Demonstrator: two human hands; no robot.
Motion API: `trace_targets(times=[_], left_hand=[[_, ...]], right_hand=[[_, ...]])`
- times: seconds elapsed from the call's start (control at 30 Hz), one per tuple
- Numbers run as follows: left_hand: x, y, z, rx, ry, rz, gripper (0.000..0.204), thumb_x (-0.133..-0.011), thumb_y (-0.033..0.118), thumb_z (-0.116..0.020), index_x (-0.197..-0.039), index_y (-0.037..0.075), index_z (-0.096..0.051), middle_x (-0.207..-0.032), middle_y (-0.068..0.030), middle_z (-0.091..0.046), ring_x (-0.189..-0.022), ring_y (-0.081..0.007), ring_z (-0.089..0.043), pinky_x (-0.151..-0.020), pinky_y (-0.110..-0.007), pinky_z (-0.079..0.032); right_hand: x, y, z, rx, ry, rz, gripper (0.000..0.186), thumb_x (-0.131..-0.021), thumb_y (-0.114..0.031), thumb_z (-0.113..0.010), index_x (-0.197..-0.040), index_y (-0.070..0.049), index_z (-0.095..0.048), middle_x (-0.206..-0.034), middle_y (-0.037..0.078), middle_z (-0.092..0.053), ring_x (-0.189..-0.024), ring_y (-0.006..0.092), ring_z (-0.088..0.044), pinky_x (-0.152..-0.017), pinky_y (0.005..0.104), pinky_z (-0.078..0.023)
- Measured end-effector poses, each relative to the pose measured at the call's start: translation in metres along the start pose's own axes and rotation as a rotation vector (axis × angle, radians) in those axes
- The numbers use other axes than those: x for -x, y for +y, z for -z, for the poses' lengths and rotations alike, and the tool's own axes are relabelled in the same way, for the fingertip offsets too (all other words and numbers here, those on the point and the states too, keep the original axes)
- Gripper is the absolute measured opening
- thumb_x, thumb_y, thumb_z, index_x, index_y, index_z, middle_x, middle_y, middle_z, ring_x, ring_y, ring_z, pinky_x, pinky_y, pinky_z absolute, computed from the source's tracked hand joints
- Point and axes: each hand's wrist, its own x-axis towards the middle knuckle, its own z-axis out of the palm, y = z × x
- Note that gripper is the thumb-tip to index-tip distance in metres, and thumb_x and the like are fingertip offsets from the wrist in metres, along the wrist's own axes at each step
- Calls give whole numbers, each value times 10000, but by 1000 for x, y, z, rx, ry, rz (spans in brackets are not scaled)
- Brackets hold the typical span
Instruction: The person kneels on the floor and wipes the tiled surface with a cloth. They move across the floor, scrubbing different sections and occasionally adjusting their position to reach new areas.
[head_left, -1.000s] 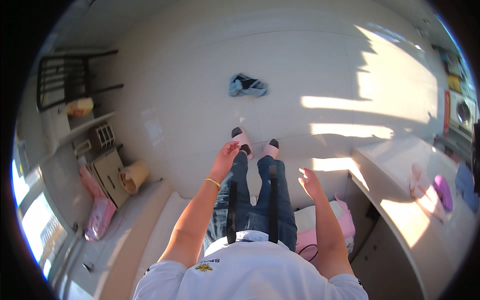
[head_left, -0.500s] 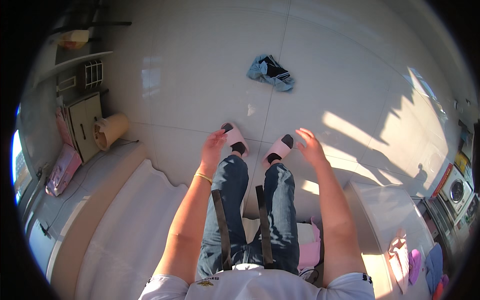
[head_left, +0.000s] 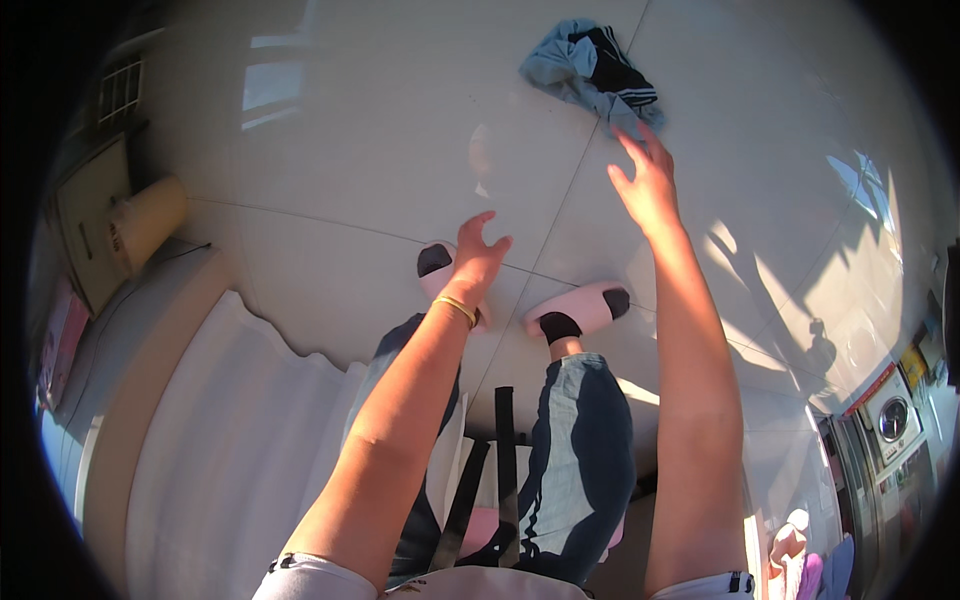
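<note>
A crumpled heap of clothing (head_left: 575, 72), light blue with a black part edged in white stripes, lies on the tiled floor ahead of me. My right hand (head_left: 646, 180) reaches out with its fingers apart, the tips at the heap's near edge; whether they touch it I cannot tell. Further back, my left hand (head_left: 480, 252) hangs in the air over my left foot, thumb and fingers spread and nothing between them. A yellow bangle (head_left: 457, 308) circles that wrist. On my feet are pink slippers (head_left: 577, 310) over dark socks.
A tan cylinder (head_left: 150, 222) stands beside a cabinet (head_left: 92, 225) at the left. White fabric (head_left: 240, 440) spreads over a low padded edge near me. Lower right are folded clothes (head_left: 788, 555) and a washing machine (head_left: 892, 418). Two black straps (head_left: 506, 470) hang before my legs.
Both hands have moved forward, the right one up to the clothing heap. My body leans closer to the floor, and my right foot has turned outward.
</note>
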Motion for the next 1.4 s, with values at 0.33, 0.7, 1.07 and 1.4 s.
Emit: trace_targets(times=[0.33,0.7,1.07,1.4], left_hand=[[-106,-20,-43,-347,-38,-64,1201,-626,467,-821,-1517,184,-68,-1544,-216,62,-1401,-472,-8,-1064,-630,-238],[-127,2,-109,-522,213,284,1547,-445,538,-894,-1477,246,220,-1487,-157,371,-1328,-506,321,-891,-823,-168],[-122,-6,-114,-488,297,142,1545,-445,504,-908,-1485,235,202,-1491,-183,351,-1314,-506,347,-889,-825,-144],[-127,12,-133,-500,394,248,1457,-502,518,-888,-1500,252,139,-1534,-102,295,-1382,-436,274,-921,-813,-142]], right_hand=[[-113,3,-45,526,3,184,815,-754,-257,-759,-1410,-477,-329,-1539,104,-209,-1363,430,-261,-1030,666,-274],[-148,31,-61,274,88,329,684,-723,-176,-744,-1311,-427,-502,-1276,61,-535,-1018,297,-557,-838,414,-498],[-12,227,91,-890,405,-124,453,-797,-76,-707,-1219,-12,-555,-1101,68,-618,-998,155,-570,-900,286,-438],[129,471,39,-708,1210,-547,437,-852,-45,-632,-1270,-10,-510,-1229,118,-575,-1059,261,-590,-863,387,-501]])
